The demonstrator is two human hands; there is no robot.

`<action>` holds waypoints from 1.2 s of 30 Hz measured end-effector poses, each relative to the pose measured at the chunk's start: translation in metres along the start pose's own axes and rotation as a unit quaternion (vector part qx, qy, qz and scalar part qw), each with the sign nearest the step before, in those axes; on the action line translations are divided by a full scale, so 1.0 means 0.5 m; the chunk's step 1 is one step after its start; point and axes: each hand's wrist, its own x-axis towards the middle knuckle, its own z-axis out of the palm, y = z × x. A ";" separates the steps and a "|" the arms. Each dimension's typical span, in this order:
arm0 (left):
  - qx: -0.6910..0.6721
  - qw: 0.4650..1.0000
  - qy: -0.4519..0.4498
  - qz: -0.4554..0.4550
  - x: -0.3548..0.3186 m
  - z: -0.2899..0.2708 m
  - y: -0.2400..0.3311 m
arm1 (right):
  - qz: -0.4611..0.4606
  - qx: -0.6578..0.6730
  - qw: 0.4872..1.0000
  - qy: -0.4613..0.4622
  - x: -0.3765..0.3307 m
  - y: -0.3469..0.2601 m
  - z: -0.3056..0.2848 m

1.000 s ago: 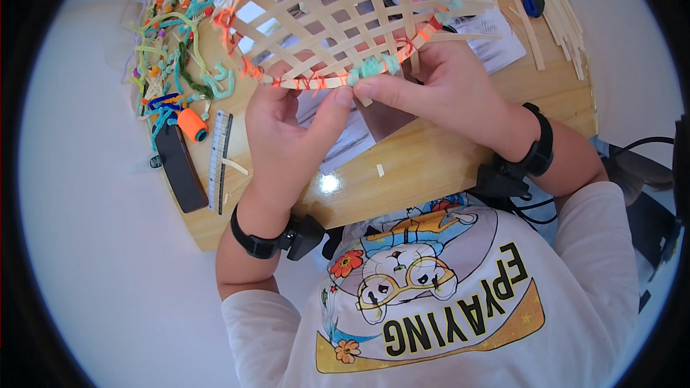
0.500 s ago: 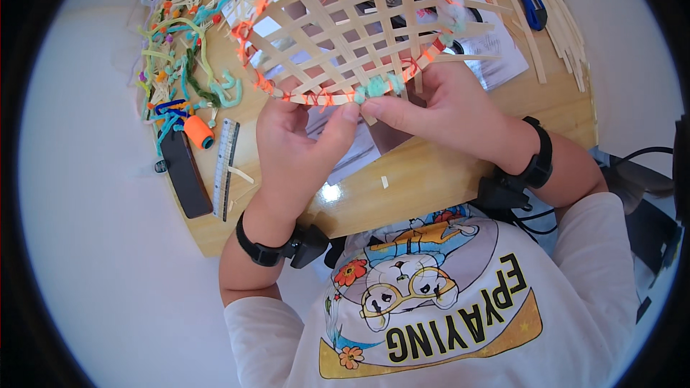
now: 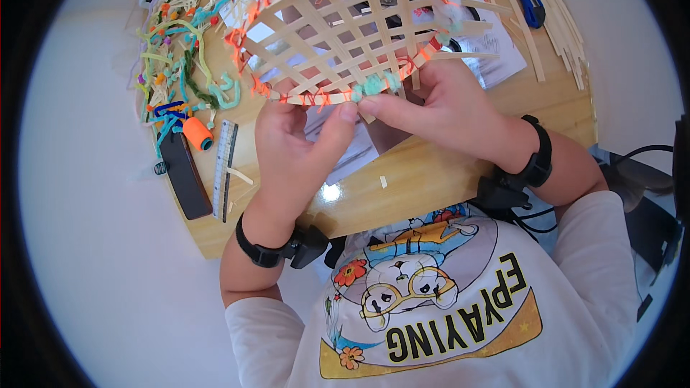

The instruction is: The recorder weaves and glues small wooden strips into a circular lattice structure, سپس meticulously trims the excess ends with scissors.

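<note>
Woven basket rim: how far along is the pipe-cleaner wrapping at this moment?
Done: orange wrapping covers the near and left rim of the woven basket. In hand: left hand and right hand pinch a teal pipe cleaner at the front rim. Left: loose strip ends stick out unwrapped at the right.

Setting: a craft workspace, most likely at home or in a hobby room.
Work surface: a small light wooden tabletop (image 3: pixel 431 172), set on a pale plain floor (image 3: pixel 93 230).
Materials, left edge: a heap of coloured pipe cleaners (image 3: pixel 180 79), a ruler (image 3: pixel 223 162) and an orange spool (image 3: pixel 195 133).
Materials, far right corner: loose bamboo strips (image 3: pixel 557 14) beside printed sheets (image 3: pixel 496 57).
Work piece: a woven strip basket (image 3: pixel 345 29) held above the tabletop centre.
</note>
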 end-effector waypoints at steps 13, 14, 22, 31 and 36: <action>0.001 0.999 0.008 0.045 0.006 -0.001 -0.012 | -0.036 0.054 0.998 0.004 0.003 0.002 0.003; 0.004 0.999 0.013 0.050 0.007 -0.001 -0.013 | -0.028 0.031 0.999 0.006 0.003 -0.001 0.001; -0.007 1.000 0.024 0.015 -0.002 -0.002 -0.013 | 0.000 0.019 1.000 0.008 0.000 -0.004 0.001; 0.012 0.999 0.010 0.028 0.002 -0.006 -0.016 | 0.011 0.010 1.000 -0.014 -0.001 -0.014 0.000; 0.008 0.999 0.004 0.054 0.005 -0.006 -0.020 | -0.020 0.008 1.000 -0.015 0.005 0.000 0.001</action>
